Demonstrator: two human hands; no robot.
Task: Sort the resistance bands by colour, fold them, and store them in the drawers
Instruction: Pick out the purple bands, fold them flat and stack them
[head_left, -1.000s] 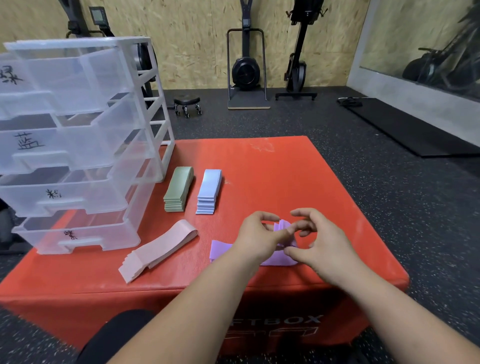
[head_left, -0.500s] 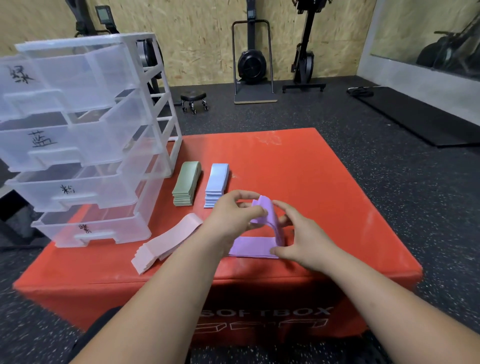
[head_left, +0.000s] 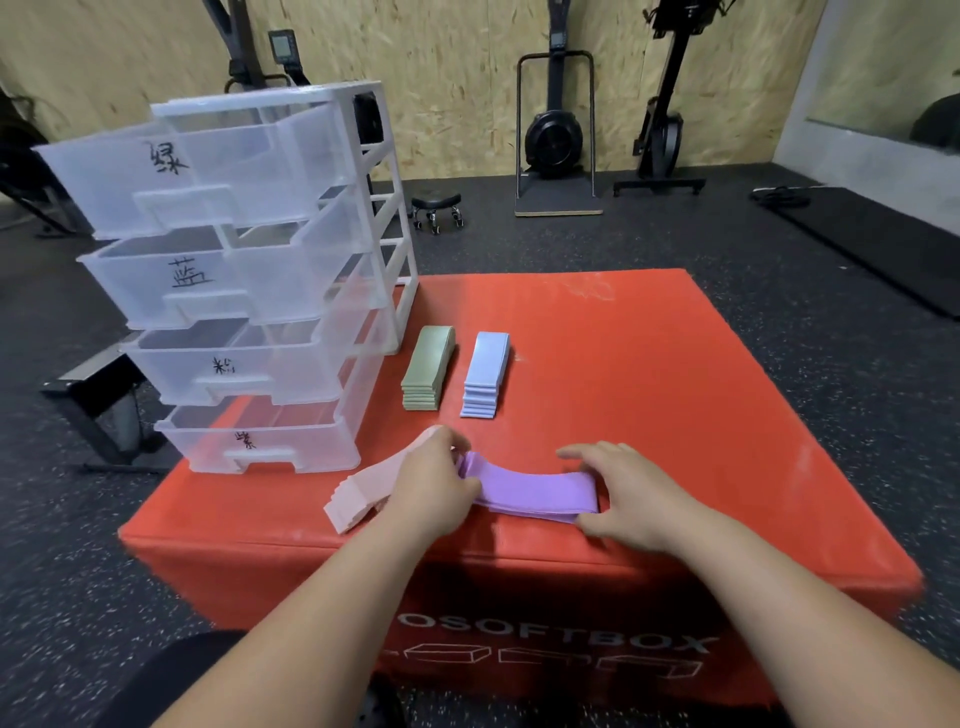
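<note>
At your far left the clear drawer unit (head_left: 270, 291) stood on the red box (head_left: 649, 395), all four of its drawers pulled partway out, each with a handwritten mark on the front. Just right of the bottom drawer, the pink stack (head_left: 358, 499) lay slanted near the front edge. Your left grip (head_left: 431, 488) covered the stack's far end, fingers curled and pinching the left end of the purple band (head_left: 530, 493). That band lay flat across the box between your two hands, its left end lifted a little. Behind it sat the green stack (head_left: 428, 369) and, beside that, the blue stack (head_left: 485, 374), both apart from your hands. Your right grip (head_left: 628, 493) rested on the band's right end, fingers loosely spread, thumb at the near edge. A small wheeled stool (head_left: 436, 208) stood on the floor beyond.
</note>
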